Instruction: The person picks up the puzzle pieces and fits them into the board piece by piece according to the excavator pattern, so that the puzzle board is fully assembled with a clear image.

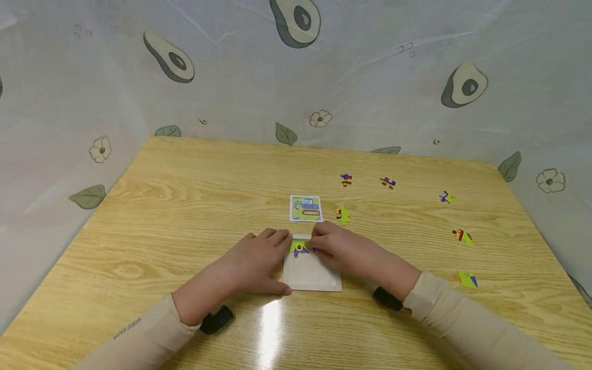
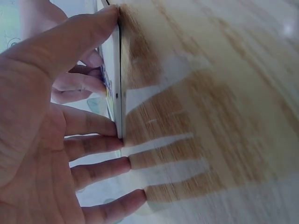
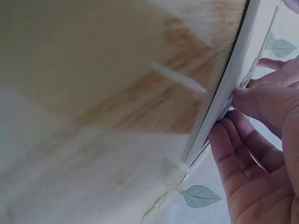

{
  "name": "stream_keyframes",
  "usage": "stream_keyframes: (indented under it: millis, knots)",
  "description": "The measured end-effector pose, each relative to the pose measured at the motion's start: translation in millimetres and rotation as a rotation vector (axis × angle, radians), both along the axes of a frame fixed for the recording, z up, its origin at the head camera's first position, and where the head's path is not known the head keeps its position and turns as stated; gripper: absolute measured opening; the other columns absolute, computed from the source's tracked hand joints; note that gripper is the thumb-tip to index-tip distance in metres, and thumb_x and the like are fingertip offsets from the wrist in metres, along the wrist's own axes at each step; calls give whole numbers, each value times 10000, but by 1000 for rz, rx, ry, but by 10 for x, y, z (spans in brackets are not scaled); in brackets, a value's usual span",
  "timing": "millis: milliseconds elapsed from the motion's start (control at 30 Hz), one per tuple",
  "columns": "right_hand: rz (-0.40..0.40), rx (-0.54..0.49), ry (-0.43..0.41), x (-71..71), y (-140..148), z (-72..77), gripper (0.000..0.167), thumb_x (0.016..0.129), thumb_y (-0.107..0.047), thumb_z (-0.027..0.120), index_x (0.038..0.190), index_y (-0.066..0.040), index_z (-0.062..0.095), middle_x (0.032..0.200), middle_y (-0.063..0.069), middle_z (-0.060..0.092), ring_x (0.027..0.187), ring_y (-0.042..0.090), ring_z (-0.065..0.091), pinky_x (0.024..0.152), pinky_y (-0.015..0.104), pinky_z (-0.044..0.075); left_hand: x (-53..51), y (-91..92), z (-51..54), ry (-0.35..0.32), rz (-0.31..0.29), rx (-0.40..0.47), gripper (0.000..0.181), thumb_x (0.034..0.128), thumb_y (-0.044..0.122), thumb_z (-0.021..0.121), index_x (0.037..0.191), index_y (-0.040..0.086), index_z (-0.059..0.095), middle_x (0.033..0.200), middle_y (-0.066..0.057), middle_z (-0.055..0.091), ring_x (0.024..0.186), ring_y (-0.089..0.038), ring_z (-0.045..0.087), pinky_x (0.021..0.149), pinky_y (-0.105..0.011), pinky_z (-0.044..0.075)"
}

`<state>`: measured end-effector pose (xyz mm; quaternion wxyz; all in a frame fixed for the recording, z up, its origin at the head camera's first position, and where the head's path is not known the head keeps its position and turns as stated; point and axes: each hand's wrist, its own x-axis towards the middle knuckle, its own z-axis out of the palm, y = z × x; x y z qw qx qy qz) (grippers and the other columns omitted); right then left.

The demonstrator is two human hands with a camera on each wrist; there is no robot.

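In the head view a white puzzle tray (image 1: pixel 311 272) lies on the table, with green, yellow and purple puzzle pieces (image 1: pixel 299 247) along its top. My left hand (image 1: pixel 259 261) rests at the tray's left side. In the left wrist view its thumb and fingers are spread along the edge, fairly straight. My right hand (image 1: pixel 347 249) is over the tray's upper right, pinching a puzzle piece (image 3: pixel 227 108) between thumb and fingers; most of that piece is hidden. Just above the tray lies a picture card (image 1: pixel 306 208) of a blue excavator on green.
Beside the card is a green jigsaw piece (image 1: pixel 343 215). More loose pieces lie behind and to the right, among them a purple-red one (image 1: pixel 346 179), a red one (image 1: pixel 388 182) and a green-blue one (image 1: pixel 468 279). A patterned cloth (image 1: pixel 240 77) hangs behind the table.
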<state>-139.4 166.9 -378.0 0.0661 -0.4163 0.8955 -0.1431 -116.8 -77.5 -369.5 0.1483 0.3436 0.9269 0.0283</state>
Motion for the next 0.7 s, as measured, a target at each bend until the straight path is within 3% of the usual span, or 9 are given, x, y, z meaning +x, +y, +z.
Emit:
stream_keyframes:
  millis: [300, 700]
  knots:
    - [-6, 27, -3, 23, 19, 6, 235, 1007, -91, 681, 1227, -66, 757, 1112, 39, 641, 971, 123, 590, 828, 267, 550, 10, 7, -8, 23, 2, 1, 1060, 843, 688, 755, 1590, 19, 409, 1625, -126, 453, 1474, -318, 464, 1053, -556, 520]
    - [-63, 47, -121, 58, 153, 88, 327, 1048, -158, 625, 1351, -55, 692, 1228, 44, 669, 1069, 138, 633, 944, 358, 579, 9, 14, -16, 34, 7, -5, 1068, 832, 703, 755, 1588, 28, 417, 1623, -113, 458, 1469, -313, 472, 1047, -551, 524]
